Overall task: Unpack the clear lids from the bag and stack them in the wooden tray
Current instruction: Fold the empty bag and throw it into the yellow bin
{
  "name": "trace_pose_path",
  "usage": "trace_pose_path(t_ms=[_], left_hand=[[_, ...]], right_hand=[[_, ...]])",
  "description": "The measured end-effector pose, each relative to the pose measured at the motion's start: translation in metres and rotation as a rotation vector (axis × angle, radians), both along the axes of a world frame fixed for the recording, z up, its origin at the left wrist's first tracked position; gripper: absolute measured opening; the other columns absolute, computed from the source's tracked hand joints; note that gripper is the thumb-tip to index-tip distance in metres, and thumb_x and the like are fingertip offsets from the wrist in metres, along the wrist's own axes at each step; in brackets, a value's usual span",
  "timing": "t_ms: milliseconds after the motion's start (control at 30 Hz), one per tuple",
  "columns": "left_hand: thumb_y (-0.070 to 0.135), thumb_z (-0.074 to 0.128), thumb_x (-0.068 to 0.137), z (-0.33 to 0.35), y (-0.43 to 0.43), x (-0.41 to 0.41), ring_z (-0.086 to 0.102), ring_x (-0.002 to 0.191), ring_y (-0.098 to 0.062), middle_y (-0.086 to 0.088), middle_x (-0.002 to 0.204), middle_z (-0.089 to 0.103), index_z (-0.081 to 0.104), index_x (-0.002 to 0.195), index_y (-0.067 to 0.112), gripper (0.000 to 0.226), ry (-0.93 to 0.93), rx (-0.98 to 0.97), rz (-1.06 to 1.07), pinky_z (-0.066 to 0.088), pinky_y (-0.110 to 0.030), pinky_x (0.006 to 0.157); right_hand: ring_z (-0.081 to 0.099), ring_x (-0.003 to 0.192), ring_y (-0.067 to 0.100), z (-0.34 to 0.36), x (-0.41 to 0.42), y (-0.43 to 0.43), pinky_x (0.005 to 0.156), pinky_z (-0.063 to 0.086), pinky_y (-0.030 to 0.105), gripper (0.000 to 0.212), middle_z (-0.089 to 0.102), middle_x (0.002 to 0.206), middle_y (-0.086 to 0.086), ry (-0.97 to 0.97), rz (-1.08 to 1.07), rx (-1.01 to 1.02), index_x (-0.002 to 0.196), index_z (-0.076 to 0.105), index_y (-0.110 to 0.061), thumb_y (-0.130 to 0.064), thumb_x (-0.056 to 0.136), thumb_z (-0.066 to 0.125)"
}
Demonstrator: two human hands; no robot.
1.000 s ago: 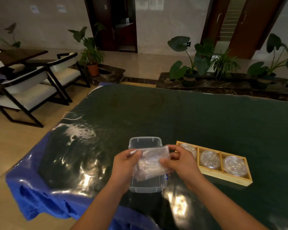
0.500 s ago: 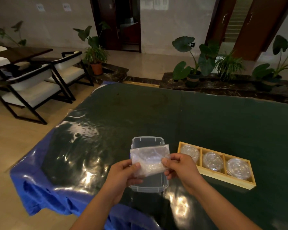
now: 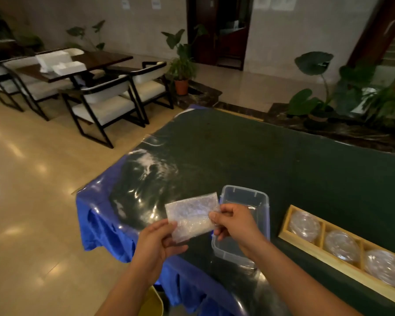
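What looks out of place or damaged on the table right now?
Nothing spilled or broken. The left hand and right hand pinch the bag above the table; the clear bin stands upright; the wooden tray holds lids in all three compartments. Only the plastic sheet is wrinkled near the left corner.

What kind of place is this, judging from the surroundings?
Probably a hotel or office lobby: a dark wooden table with white-cushioned black-framed chairs, large-leaved potted plants and a polished beige stone floor.

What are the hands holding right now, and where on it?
Both hold the small crinkled clear plastic bag: the left hand pinches its lower left corner, the right hand pinches its right edge.
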State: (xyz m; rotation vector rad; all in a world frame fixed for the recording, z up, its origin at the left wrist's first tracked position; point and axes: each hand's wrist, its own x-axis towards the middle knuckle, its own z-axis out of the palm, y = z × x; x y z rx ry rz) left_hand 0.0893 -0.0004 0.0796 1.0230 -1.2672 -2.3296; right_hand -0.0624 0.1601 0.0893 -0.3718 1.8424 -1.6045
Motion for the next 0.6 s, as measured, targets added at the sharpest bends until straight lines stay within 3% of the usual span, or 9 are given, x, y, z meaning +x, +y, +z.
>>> trace_pose_path(t_ms=[100,167,233,467,600], left_hand=[[0.011,0.073,0.075,0.004,-0.016,0.024,0.075,0.082,-0.045,-0.024,0.099,0.076,0.066,0.115,0.0,0.042,0.021,0.055,0.019,0.062,-0.041,0.056],[0.006,0.068,0.086,0.005,-0.023,0.04,0.075,0.085,-0.045,-0.027,0.102,0.076,0.063,0.12,0.001,0.035,-0.003,0.003,0.01,0.062,-0.038,0.055],[0.005,0.064,0.094,0.002,-0.032,0.056,0.076,0.08,-0.041,-0.025,0.098,0.077,0.062,0.121,0.0,0.027,-0.024,-0.039,0.044,0.061,-0.034,0.052],[-0.004,0.064,0.092,-0.019,-0.074,0.108,0.071,0.057,-0.025,-0.02,0.072,0.073,0.062,0.115,-0.005,0.023,-0.092,-0.142,0.239,0.059,-0.03,0.05],[-0.005,0.063,0.093,-0.03,-0.082,0.137,0.07,0.056,-0.023,-0.02,0.07,0.072,0.065,0.115,-0.003,0.022,-0.12,-0.135,0.337,0.059,-0.027,0.05]], right_hand=[[0.066,0.054,0.017,-0.003,0.01,-0.029,0.047,0.054,0.028,0.003,0.073,0.067,0.007,-0.013,0.053,0.019,0.09,0.072,-0.009,-0.012,0.091,0.07],[0.066,0.053,0.016,-0.006,0.018,-0.047,0.046,0.054,0.026,0.004,0.073,0.067,0.006,-0.032,0.085,0.024,0.089,0.073,-0.008,-0.011,0.091,0.069],[0.067,0.054,0.015,-0.008,0.029,-0.065,0.047,0.054,0.025,0.005,0.074,0.069,0.006,-0.045,0.124,0.035,0.09,0.073,-0.009,-0.011,0.091,0.069],[0.067,0.055,0.016,-0.017,0.076,-0.131,0.049,0.054,0.026,0.005,0.072,0.067,0.008,-0.074,0.241,0.062,0.093,0.071,-0.005,-0.009,0.091,0.07],[0.066,0.053,0.018,-0.023,0.095,-0.155,0.049,0.055,0.027,0.007,0.071,0.065,0.008,-0.097,0.324,0.066,0.095,0.069,-0.006,-0.011,0.091,0.07]])
